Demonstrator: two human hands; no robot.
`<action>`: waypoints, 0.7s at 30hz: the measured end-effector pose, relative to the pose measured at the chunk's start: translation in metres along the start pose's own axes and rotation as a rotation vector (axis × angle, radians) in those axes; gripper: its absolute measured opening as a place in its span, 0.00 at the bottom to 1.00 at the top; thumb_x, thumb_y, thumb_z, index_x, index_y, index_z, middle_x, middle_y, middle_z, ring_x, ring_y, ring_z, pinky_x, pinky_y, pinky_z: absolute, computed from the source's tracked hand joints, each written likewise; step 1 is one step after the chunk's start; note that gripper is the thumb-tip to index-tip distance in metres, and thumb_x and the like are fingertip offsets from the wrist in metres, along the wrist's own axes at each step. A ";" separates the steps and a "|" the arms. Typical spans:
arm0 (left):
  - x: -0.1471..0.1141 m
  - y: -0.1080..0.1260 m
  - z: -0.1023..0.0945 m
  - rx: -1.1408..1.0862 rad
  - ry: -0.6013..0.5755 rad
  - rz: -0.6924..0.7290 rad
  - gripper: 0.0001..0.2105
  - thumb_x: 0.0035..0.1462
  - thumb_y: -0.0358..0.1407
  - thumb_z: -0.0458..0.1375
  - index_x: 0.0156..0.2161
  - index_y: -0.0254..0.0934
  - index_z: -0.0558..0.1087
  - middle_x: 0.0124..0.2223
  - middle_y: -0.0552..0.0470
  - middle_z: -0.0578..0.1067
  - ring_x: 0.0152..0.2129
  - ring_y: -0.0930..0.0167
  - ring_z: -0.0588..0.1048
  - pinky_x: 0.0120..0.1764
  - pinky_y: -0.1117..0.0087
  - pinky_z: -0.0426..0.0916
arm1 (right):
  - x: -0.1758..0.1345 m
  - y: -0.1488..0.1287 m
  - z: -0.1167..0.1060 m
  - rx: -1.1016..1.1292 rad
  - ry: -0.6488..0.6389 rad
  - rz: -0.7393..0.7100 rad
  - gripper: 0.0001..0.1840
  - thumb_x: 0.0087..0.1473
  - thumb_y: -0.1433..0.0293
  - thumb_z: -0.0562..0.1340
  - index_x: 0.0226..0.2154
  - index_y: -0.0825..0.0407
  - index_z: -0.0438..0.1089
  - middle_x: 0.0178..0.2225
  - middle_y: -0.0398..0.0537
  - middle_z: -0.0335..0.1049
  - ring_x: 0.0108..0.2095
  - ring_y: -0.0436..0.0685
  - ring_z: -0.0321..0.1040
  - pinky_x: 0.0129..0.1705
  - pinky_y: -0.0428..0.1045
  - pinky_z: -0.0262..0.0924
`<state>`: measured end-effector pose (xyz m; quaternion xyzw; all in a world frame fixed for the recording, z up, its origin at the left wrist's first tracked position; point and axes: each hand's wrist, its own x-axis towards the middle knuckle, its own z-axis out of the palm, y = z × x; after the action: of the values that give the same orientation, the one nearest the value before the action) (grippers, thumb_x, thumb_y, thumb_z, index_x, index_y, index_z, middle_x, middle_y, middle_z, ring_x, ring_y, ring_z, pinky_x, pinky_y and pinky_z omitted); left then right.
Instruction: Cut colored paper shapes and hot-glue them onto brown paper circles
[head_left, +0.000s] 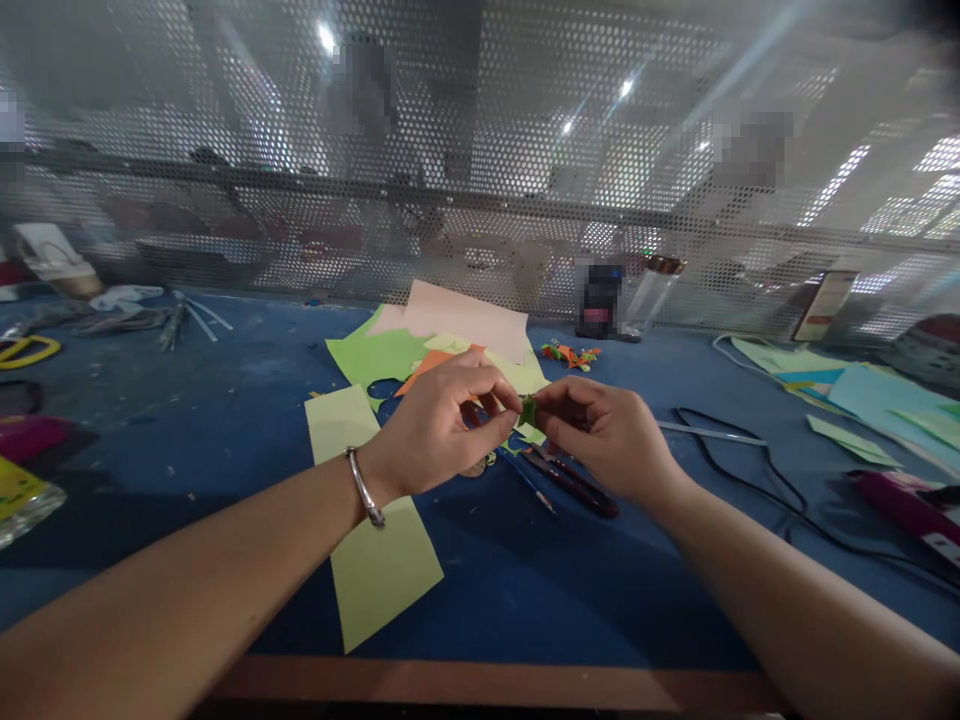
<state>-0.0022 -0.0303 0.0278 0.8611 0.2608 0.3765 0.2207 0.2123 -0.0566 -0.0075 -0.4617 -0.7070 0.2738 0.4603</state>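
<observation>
Between my fingertips is a small green paper piece (528,410), pinched from both sides. My left hand (457,415), with a silver bangle at its wrist, grips its left edge. My right hand (600,425) holds the other side, fingers curled. Below the hands lie dark-handled scissors or pliers (581,487), which I cannot tell apart, and a thin blue pencil-like tool (534,485). A pale yellow-green paper strip (390,575) passes under my left wrist. Behind my hands are green paper (375,355), pink paper (465,315) and an orange piece partly hidden by my left hand.
Small orange and green paper bits (571,354) lie beyond my right hand. A clear bottle (656,290) stands at the back near a perforated metal screen (480,200). A black cable (750,480) and blue-green papers (877,400) are on the right; yellow-handled scissors (34,352) sit far left.
</observation>
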 end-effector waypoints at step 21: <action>-0.001 -0.001 0.002 0.003 0.033 -0.020 0.03 0.61 0.33 0.61 0.37 0.37 0.77 0.37 0.49 0.74 0.29 0.73 0.73 0.37 0.69 0.71 | 0.001 0.001 0.000 -0.052 0.023 -0.011 0.07 0.56 0.68 0.64 0.38 0.51 0.74 0.28 0.43 0.73 0.25 0.51 0.69 0.27 0.48 0.63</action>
<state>-0.0018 -0.0310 0.0254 0.8525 0.2736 0.3880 0.2189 0.2127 -0.0556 -0.0074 -0.4726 -0.7113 0.2474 0.4576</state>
